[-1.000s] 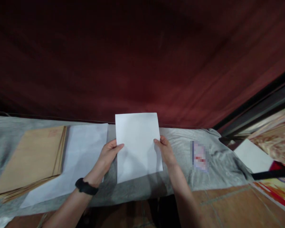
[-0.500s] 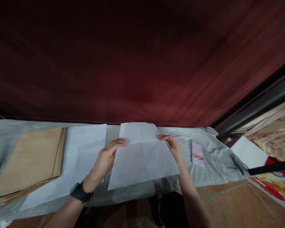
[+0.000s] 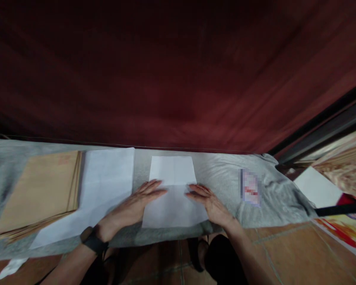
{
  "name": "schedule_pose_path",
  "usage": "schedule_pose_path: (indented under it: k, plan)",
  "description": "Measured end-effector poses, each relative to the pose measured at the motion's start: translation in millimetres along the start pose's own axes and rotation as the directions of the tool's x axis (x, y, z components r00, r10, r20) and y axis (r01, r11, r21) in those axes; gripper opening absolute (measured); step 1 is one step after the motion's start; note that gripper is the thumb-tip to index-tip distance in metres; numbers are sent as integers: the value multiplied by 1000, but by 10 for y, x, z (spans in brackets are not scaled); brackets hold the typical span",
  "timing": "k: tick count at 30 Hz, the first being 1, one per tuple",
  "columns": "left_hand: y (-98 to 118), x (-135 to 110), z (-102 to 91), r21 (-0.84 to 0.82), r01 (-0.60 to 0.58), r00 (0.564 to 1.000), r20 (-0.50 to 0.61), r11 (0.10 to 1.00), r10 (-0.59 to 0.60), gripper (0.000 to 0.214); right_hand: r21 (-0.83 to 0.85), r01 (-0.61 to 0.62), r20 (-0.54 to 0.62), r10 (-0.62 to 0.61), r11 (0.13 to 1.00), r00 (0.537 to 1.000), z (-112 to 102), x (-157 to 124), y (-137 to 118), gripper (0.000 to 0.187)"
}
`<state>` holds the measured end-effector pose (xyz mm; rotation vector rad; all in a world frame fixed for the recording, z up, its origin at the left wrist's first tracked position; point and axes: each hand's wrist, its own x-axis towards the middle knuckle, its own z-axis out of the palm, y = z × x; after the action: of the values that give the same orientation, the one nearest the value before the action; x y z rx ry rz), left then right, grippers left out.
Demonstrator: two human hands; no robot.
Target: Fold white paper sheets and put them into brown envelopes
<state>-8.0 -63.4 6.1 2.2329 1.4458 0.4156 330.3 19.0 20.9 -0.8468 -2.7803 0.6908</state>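
Head view: both my hands lie palm-down on a white sheet [image 3: 173, 194] that rests flat near the front edge of the table, about midway along it. My left hand [image 3: 142, 198] covers the sheet's left edge, fingers stretched out and close together, tips pointing toward the middle. My right hand [image 3: 209, 200] does the same on the right edge, fingers long and slightly spread. Neither hand grips anything; they only press down on the paper. A faint line runs across the sheet level with my fingertips, and the part beyond it, toward the back edge, looks brighter. A black wristband [image 3: 90, 240] sits on my left wrist.

A grey cloth [image 3: 219, 174] covers the table. Just left of the sheet, apart from it, lies a larger white paper [image 3: 106, 178], and further toward the left end a stack of brown envelopes [image 3: 38, 190] overlaps it. Toward the right end lies a small printed packet [image 3: 250, 187], too blurred to read. A dark red curtain [image 3: 178, 79] hangs behind the back edge.
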Motion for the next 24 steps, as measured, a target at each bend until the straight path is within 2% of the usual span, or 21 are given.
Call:
schedule_pose_path:
  k: [4, 6, 10, 13, 15, 16, 17, 19, 20, 22, 24]
  plan:
    - [61, -103, -51, -45, -28, 992, 119, 999, 33, 51, 55, 7, 45, -9, 998, 999, -32, -87, -17, 49]
    - [61, -139, -69, -70, -15, 991, 134, 997, 25, 42, 83, 0, 58, -5, 997, 998, -38, -122, -26, 46]
    - [94, -174, -115, -84, -16, 984, 177, 996, 31, 49, 108, -14, 67, 7, 994, 998, -43, -150, -78, 44]
    - [122, -177, -141, -145, 12, 981, 191, 989, 16, 39, 167, -23, 55, 14, 986, 998, -47, -138, -95, 38]
    - [121, -160, -146, -250, 110, 989, 121, 962, -81, 32, 253, -65, 22, 61, 965, 998, -37, -120, -72, 30]
    - [117, -142, -145, -318, 181, 983, 89, 931, -160, 32, 296, -119, 3, 124, 948, 992, -24, -106, -51, 29]
    - [113, -117, -143, -395, 254, 967, 69, 883, -247, 35, 331, -194, -13, 210, 923, 978, -5, -87, -26, 31]
    - [106, -46, -135, -555, 356, 917, 51, 752, -396, 42, 377, -346, -44, 389, 859, 920, 47, -27, 30, 37]
    - [103, -3, -129, -631, 368, 894, 40, 683, -445, 44, 395, -390, -64, 449, 831, 891, 73, 14, 56, 38]
    - [93, 91, -114, -742, 341, 857, -7, 577, -515, 47, 448, -383, -122, 480, 807, 869, 113, 115, 101, 34]
    - [73, 179, -90, -772, 311, 818, -79, 554, -569, 49, 462, -363, -177, 485, 809, 856, 122, 225, 129, 31]
